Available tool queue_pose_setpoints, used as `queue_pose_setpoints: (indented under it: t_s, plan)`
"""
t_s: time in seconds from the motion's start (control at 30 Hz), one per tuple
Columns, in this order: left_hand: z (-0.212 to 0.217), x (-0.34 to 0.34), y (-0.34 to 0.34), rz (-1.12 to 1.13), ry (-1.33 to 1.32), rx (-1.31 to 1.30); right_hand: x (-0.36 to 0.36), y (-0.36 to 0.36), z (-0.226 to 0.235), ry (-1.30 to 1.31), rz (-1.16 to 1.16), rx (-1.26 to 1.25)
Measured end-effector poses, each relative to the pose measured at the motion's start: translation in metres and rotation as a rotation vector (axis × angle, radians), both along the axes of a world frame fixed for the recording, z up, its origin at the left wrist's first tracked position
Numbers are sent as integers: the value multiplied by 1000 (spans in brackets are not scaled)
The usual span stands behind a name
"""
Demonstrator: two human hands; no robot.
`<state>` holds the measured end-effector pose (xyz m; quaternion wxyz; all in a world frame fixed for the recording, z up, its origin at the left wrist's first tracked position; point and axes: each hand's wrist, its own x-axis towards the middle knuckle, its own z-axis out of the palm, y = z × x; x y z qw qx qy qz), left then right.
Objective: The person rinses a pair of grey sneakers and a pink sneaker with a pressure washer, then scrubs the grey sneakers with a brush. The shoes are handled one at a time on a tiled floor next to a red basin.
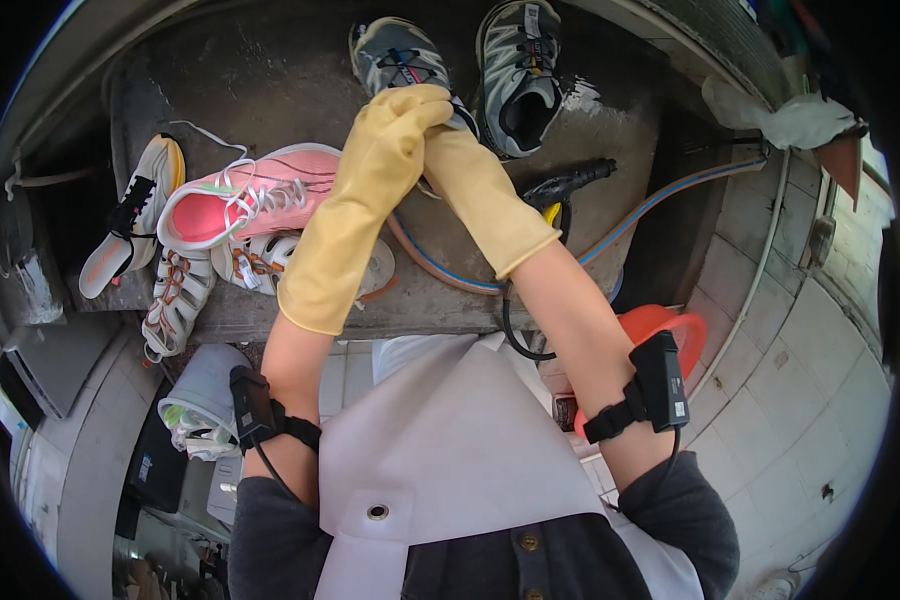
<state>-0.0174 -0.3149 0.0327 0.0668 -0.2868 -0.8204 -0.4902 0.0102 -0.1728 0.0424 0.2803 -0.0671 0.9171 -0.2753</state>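
Gloves: yellow rubber, one on each hand.
Left hand point(400, 120): grip clenched on right glove's fingers.
Right hand point(460, 160): grip hidden, cannot tell.
Counter point(270, 60): wet; pink shoe point(250, 200), grey shoes point(520, 70), hose point(450, 270).

Left hand point(395, 125) grips right hand point(460, 165) — yellow gloves — above wet bench point(270, 70).
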Motion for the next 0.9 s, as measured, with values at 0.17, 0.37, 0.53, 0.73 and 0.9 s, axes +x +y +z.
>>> queue_pose_setpoints:
  t_s: [0.17,0.37,0.53,0.73,0.9]
  plan:
    - [-15,14,-12,102,-36,17,36,1,39,52,243,176]
    - [0,10,-13,165,-326,188,78,13,43,342,161,102]
    - [13,15,-9,92,-184,97,44,-15,10,251,79,235]
    - [4,23,-1,44,-168,54,17,-24,-43,72,-4,292]
    - [-1,25,-5,144,-180,64,23,-26,-32,87,-155,243]
